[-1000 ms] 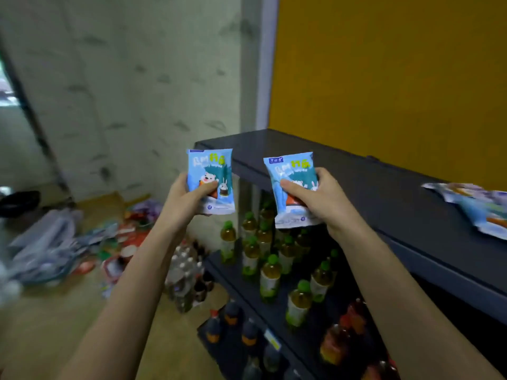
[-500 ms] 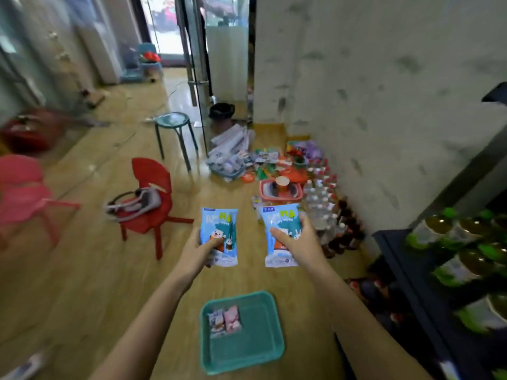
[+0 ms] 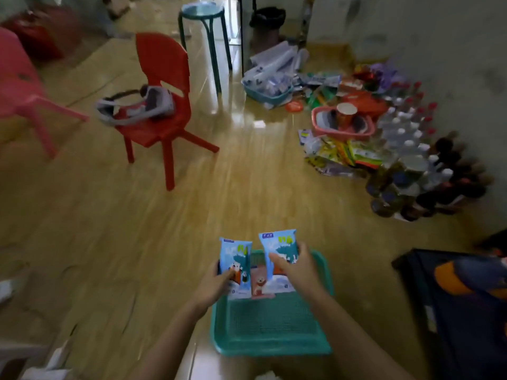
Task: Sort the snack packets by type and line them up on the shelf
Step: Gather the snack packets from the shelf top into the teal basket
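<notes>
Down low at six o'clock, both hands hold blue snack packets upright over a teal tray on the wooden floor. The left hand grips one blue packet with its thumb across the front; the right hand pinches a second blue packet the same way. The two packets stand just beside each other, their inner edges near but apart, above the tray's far rim. Between them a pink packet lies in the tray, against its far side.

Open floor spreads from nine o'clock round to twelve, bare up to a red chair at eleven o'clock. A heap of bottles and loose wrappers crowds the wall from one to two o'clock. At four o'clock a dark shelf edge juts in, well apart from the tray's right rim, with a strip of floor between.
</notes>
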